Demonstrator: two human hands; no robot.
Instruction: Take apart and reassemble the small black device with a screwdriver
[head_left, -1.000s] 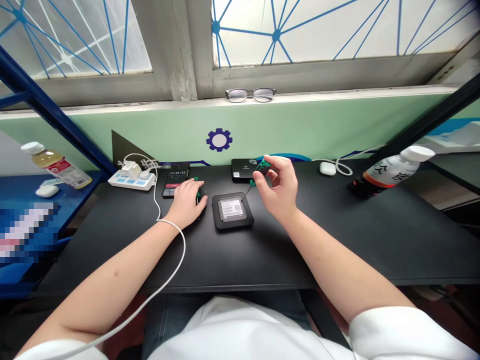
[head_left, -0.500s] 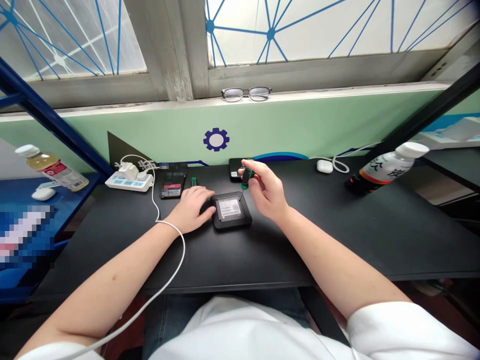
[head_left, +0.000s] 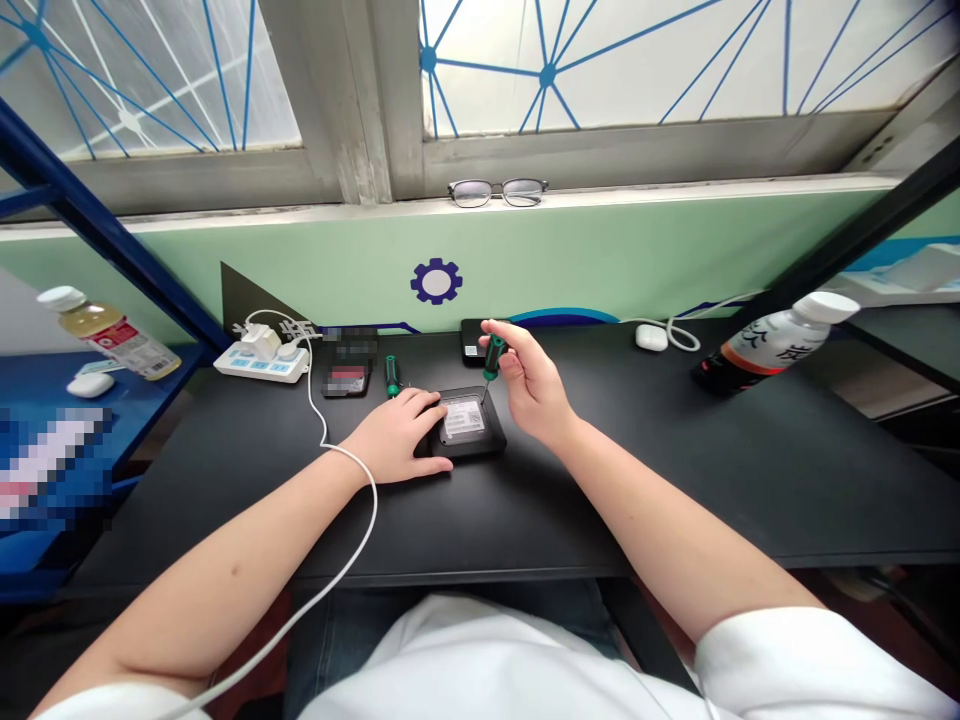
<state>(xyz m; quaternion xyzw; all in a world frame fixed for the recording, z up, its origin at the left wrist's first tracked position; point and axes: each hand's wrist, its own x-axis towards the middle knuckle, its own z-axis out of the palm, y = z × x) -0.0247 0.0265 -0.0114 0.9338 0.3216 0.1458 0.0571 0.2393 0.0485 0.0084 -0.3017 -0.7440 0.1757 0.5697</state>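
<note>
A square black drive case (head_left: 491,440) lies on the desk, its recessed middle showing a drive with a white label (head_left: 463,417). My left hand (head_left: 394,437) grips its left side, the fingers over the edge and the thumb along the near side. Between the thumb and fingers of my right hand (head_left: 538,390) is a green and black screwdriver (head_left: 493,358). The shaft points down at the case's far right corner; whether it sits in a screw is too small to tell. Just beyond my left hand lies a second green and black screwdriver (head_left: 391,375).
Behind the case is a black box (head_left: 472,343). To the left are a dark pack (head_left: 346,378) and a white power strip (head_left: 260,362). A white cable (head_left: 373,510) crosses my left wrist. A bottle (head_left: 772,345) and white earbud case (head_left: 651,337) are right.
My left hand has shifted right and nearer, from beside the case onto its left side. The screwdriver in my right hand now stands more upright, and the view has shifted slightly.
</note>
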